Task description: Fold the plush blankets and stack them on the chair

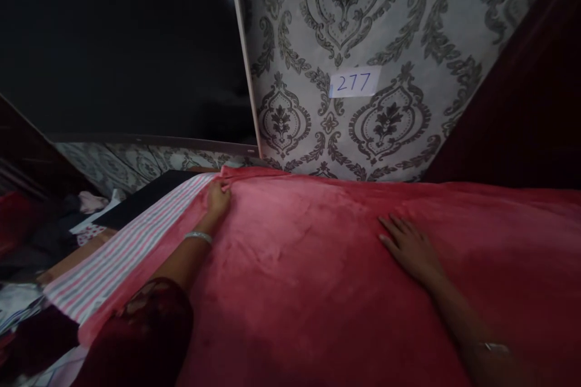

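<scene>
A red plush blanket [295, 266] lies spread over a long surface that runs up to the wall. At its far left corner, my left hand [219, 198] is closed, its fingers pinching the blanket's edge. My right hand [411, 248] rests palm down on the blanket, right of the middle, with the fingers stretched out. Along the left side a striped cloth [136, 248] in pink, grey and white shows beside the blanket's edge. Small wrinkles run across the blanket between my two hands.
Behind stands a patterned wall [290, 60] bearing a paper label [355, 81] marked 277. A large dark screen [127, 48] is at the upper left. A black flat panel [149, 193] lies beyond the striped cloth. Clothes [20, 302] are piled at the lower left.
</scene>
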Available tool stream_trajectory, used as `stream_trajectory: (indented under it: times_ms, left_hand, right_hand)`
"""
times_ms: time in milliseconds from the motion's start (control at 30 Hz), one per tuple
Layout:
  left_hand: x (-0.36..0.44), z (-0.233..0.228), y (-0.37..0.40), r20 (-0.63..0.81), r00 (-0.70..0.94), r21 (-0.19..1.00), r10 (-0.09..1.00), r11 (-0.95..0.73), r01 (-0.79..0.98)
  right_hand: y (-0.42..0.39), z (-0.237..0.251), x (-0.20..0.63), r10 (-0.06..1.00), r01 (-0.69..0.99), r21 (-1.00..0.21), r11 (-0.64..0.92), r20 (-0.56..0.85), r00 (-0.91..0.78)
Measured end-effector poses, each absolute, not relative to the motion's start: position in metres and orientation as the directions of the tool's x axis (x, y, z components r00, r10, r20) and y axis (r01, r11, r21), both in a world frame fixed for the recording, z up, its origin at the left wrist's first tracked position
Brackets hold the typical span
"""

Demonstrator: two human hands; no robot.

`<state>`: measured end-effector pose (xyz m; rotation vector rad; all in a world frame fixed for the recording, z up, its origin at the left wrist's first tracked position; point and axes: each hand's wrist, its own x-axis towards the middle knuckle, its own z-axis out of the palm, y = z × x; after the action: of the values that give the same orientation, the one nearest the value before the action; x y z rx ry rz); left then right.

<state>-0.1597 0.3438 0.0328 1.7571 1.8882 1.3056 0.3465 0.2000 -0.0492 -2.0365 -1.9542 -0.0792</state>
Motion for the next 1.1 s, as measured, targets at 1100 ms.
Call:
stream_trajectory:
  times_ms: [1100]
  left_hand:
    - [-0.151,0.002,0.297,0.372,0.188,0.411,0.909,-0.343,0.845]
  right_hand:
    - [0.200,-0.042,0.341,0.910,0.926,-0.273,0.261,0.389,-0.142]
